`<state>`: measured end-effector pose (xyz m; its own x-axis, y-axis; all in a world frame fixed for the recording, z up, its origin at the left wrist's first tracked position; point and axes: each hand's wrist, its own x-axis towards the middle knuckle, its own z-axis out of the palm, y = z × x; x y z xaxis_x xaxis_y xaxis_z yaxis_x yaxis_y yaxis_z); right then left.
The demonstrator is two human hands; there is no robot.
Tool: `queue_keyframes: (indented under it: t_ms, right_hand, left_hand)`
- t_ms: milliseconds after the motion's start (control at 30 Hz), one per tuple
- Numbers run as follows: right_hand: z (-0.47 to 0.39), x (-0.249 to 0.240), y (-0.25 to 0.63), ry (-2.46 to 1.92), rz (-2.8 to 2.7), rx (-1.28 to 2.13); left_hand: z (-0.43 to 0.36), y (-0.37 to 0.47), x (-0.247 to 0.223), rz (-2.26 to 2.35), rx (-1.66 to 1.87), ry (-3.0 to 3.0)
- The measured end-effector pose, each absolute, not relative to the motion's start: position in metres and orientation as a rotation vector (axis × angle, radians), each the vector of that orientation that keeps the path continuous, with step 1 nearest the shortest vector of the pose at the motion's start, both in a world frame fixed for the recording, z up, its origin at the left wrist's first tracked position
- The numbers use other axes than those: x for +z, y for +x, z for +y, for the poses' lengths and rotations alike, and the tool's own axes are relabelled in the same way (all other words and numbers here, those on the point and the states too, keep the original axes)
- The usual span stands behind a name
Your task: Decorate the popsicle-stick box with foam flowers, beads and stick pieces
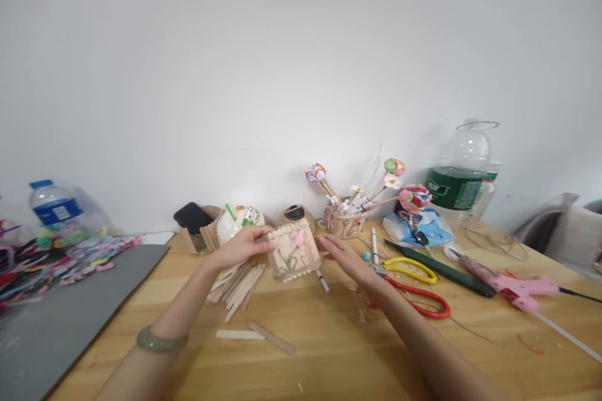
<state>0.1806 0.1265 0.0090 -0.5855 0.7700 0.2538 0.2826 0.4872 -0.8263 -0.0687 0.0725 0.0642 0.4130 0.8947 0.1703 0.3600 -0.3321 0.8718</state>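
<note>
Craft-stick box [289, 254] w/ pink ornament [300, 240], held over wood table [338, 351], L hand [247, 244] pinching its left edge, R hand [344, 255] at its right edge, can't tell if gripping, box btwn the two, loose craft sticks [242, 288] below.

The back of the wooden-stick box [286, 263] is turned away, and whether the right hand [344, 257] touches its edge cannot be told. The right forearm [414, 332] hides part of the red-handled tool [426, 292]. The bottom edge crops both arms; the left edge cuts the grey mat [94, 301], the right the glue gun's cord [578, 295]. Small print on the green label [454, 189] is unreadable.
</note>
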Motion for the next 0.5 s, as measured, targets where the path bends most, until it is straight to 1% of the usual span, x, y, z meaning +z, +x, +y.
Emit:
queue_keyframes:
  t_ms: [100, 200, 300, 500]
  right_hand:
    - [0.116, 0.013, 0.178, -0.669, -1.997, 1.301]
    - [0.105, 0.013, 0.175, -0.524, -1.903, 1.482]
    - [0.102, 0.011, 0.171, -0.494, -1.786, 1.553]
    - [0.103, 0.007, 0.166, -0.5, -1.603, 1.542]
  left_hand:
    - [0.073, -0.07, 0.062, 1.004, 0.893, 1.803]
    - [0.072, -0.069, 0.061, 0.959, 0.933, 1.741]
    - [0.073, -0.067, 0.06, 0.933, 1.008, 1.694]
    - [0.075, -0.058, 0.055, 0.96, 1.284, 1.555]
